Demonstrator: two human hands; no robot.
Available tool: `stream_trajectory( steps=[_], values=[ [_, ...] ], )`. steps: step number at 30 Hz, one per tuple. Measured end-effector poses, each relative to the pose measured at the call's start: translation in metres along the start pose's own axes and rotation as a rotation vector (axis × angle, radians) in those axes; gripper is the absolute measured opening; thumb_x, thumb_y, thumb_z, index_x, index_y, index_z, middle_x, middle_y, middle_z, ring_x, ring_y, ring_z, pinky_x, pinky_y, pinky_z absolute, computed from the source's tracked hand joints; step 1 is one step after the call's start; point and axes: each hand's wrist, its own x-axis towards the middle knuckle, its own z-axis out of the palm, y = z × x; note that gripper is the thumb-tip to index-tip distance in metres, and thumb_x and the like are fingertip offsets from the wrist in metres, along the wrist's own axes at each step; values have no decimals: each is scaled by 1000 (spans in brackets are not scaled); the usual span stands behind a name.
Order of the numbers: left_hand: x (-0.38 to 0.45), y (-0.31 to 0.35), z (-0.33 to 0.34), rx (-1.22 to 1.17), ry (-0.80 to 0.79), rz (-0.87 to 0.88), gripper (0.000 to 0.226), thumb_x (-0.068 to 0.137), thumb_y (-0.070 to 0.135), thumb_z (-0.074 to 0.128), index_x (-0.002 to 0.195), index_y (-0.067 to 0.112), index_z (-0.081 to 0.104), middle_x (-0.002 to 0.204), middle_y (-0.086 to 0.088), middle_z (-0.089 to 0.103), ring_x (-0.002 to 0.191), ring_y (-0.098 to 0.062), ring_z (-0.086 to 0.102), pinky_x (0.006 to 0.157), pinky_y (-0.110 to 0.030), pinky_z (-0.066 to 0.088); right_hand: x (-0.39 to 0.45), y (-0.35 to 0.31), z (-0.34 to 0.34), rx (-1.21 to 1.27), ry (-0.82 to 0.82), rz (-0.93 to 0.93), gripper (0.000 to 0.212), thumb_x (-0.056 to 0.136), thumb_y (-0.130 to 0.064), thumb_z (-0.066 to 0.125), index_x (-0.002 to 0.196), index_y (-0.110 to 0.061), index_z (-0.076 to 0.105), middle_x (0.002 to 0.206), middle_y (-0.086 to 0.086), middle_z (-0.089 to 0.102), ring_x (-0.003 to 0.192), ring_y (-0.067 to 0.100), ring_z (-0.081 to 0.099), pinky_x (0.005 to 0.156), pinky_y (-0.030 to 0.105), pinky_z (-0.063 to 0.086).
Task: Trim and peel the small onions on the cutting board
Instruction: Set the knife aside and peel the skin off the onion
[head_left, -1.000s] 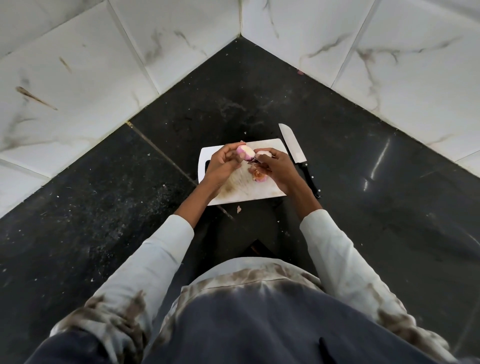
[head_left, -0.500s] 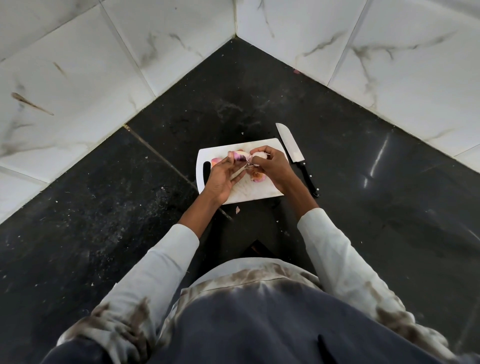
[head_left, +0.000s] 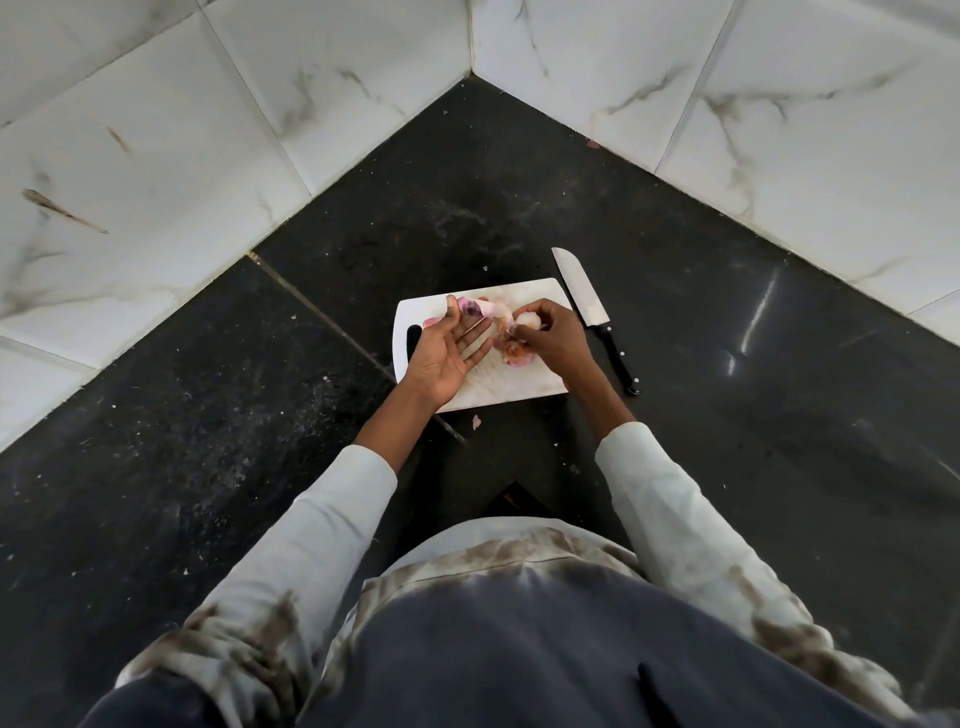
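Observation:
A white cutting board (head_left: 511, 395) lies on the black counter. My left hand (head_left: 447, 351) hovers over its left part, palm up and fingers straight, holding nothing. Just beyond its fingertips lie peeled pink onions (head_left: 470, 307) on the board's far edge. My right hand (head_left: 553, 338) pinches a small pale onion (head_left: 527, 319) with curled fingers over the board's right half. A heap of orange-pink onion skins (head_left: 516, 354) lies on the board under that hand.
A black-handled knife (head_left: 592, 314) lies on the counter just right of the board, blade pointing away. White marble-tiled walls (head_left: 218, 145) meet in a corner behind. A skin scrap (head_left: 476, 421) lies on the black counter (head_left: 260, 415) near the board's front edge.
My left hand let go of a peeled pink onion at the board's far left and opened palm up. My right hand kept its onion and stayed over the skins.

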Motion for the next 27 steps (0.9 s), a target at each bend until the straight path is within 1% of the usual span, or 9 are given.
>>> stream_trajectory(
  steps=[2,5,7,10,12,17,20,24,27],
  values=[
    [1,-1,-1,-1,6,-3,37,108,41,57,128,11,64,136,-14,72,131,-30,68,100,-41,60,0,-1,2,-83,5,-40,16,94,-16,78,110,-15,74,104,-8,70,86,4,71,72,11,58],
    [2,-1,-2,-2,5,-8,41,109,41,57,134,9,61,136,-14,72,132,-31,67,101,-40,59,3,-3,1,-207,14,-59,16,95,-21,77,110,-22,75,107,-13,69,92,8,72,82,30,64],
    [2,-2,-3,-1,-6,-14,42,109,41,56,134,7,61,136,-15,72,131,-31,68,102,-39,58,4,-8,-2,-333,26,-94,17,94,-25,75,112,-26,76,113,-11,71,99,10,70,85,36,62],
    [0,-2,-3,-11,-42,-13,37,110,37,53,127,6,64,129,-16,74,123,-30,72,103,-39,59,4,-18,-4,-412,67,-162,20,95,-27,73,114,-30,76,120,-11,72,106,6,64,84,27,52],
    [-1,-1,-3,-22,-51,6,33,111,32,53,125,3,65,127,-18,75,122,-32,72,108,-41,58,5,-23,-5,-346,83,-181,16,95,-27,73,110,-30,78,113,-14,74,103,2,64,83,23,50],
    [-1,2,3,-56,-35,100,22,111,15,54,109,1,71,118,-17,78,117,-29,75,112,-44,55,3,-30,1,-173,28,-247,12,91,-29,81,102,-25,81,94,-16,77,92,-2,71,82,24,56],
    [-4,3,9,-61,-26,128,22,110,10,53,112,2,73,115,-13,80,111,-23,77,106,-38,59,-4,-33,9,-110,43,-268,16,89,-30,84,104,-24,80,94,-17,77,90,0,73,80,19,57],
    [-6,0,14,-72,-41,137,23,110,10,54,122,-1,70,125,-13,77,118,-24,75,107,-39,59,-11,-38,13,-54,156,-255,14,89,-30,84,100,-22,81,91,-16,77,78,7,73,65,17,57],
    [-8,-1,20,-97,-54,137,23,111,13,53,121,2,71,124,-10,78,116,-22,75,103,-37,61,-13,-41,12,-48,193,-290,13,88,-28,84,99,-22,82,90,-16,78,78,7,73,71,21,60]
  ],
)
